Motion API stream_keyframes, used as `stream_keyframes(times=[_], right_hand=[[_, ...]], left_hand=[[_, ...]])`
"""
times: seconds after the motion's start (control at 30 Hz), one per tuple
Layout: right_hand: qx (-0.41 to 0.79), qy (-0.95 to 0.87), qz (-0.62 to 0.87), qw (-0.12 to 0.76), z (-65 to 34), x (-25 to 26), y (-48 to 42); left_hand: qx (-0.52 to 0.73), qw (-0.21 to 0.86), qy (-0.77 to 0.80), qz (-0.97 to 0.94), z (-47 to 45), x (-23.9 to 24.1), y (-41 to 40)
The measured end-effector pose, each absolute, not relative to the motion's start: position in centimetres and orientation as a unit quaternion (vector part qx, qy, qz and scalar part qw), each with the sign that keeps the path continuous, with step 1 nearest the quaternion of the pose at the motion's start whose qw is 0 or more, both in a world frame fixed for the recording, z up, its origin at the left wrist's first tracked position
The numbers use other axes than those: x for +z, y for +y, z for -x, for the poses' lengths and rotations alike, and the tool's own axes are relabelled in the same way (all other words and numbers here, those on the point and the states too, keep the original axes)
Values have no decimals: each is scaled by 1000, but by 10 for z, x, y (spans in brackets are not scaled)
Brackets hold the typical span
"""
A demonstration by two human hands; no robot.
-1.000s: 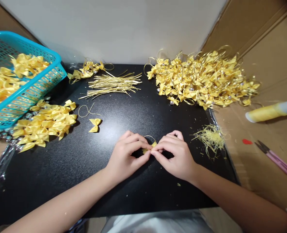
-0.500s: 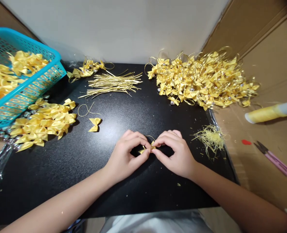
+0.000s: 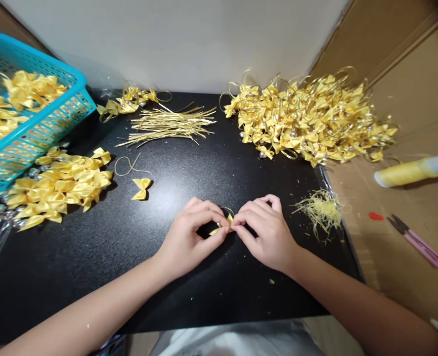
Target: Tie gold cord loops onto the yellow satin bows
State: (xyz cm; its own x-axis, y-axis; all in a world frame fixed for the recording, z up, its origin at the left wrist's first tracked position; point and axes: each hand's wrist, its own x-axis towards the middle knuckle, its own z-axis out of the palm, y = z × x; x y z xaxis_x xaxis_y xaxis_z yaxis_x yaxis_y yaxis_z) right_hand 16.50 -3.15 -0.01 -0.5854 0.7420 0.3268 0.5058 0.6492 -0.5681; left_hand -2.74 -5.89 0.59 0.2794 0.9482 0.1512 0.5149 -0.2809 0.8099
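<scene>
Low over the black table (image 3: 137, 277), my left hand (image 3: 195, 235) pinches a small yellow ribbon bow (image 3: 214, 231) between thumb and fingertips. My right hand (image 3: 269, 232) meets it from the other side, thumb and fingers pinched together at the same bow. A thin gold cord loop shows just above the fingertips; most of the bow is hidden by them. To the left of my left hand lie a single yellow bow (image 3: 142, 188) and a curled gold cord (image 3: 127, 165).
A blue basket (image 3: 37, 126) of bows stands at the left, with loose bows (image 3: 65, 183) and silver bells (image 3: 4, 203) beside it. Gold cords (image 3: 172, 123) lie at the back. Looped bows (image 3: 308, 121) are heaped back right, near cord scraps (image 3: 321, 210) and pink snips (image 3: 421, 244).
The view has shifted a little, so things at the left sit slightly further left. My right fingertips have drawn closer to my left ones; both hands stay at the bow.
</scene>
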Motion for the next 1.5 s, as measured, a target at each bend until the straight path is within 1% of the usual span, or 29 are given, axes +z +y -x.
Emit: stream_keyframes(times=[0.1,0.27,0.53,1.1,1.23,1.33,1.4,1.5], right_hand=[[228,-869,364,247,-165,2,-31],[246,-866,372,226,-164,3,-30],[254,-862,373,232,-164,1,-31],[270,-859,371,229,-163,2,-30],[281,-849,372,246,-163,2,-30],[290,-831,380,285,-164,3,-30],[283,-825,382,306,-164,3,-30],[257,-832,378,313,-163,2,-31]], left_hand=[[323,324,503,-733,27,7,-59],[322,297,506,-743,25,7,-60],[333,281,515,-738,25,7,-60],[334,284,517,-735,22,7,-59],[333,286,516,-736,21,6,-59],[334,294,520,-730,22,6,-60],[332,295,523,-727,22,6,-60],[331,294,524,-728,22,6,-60]])
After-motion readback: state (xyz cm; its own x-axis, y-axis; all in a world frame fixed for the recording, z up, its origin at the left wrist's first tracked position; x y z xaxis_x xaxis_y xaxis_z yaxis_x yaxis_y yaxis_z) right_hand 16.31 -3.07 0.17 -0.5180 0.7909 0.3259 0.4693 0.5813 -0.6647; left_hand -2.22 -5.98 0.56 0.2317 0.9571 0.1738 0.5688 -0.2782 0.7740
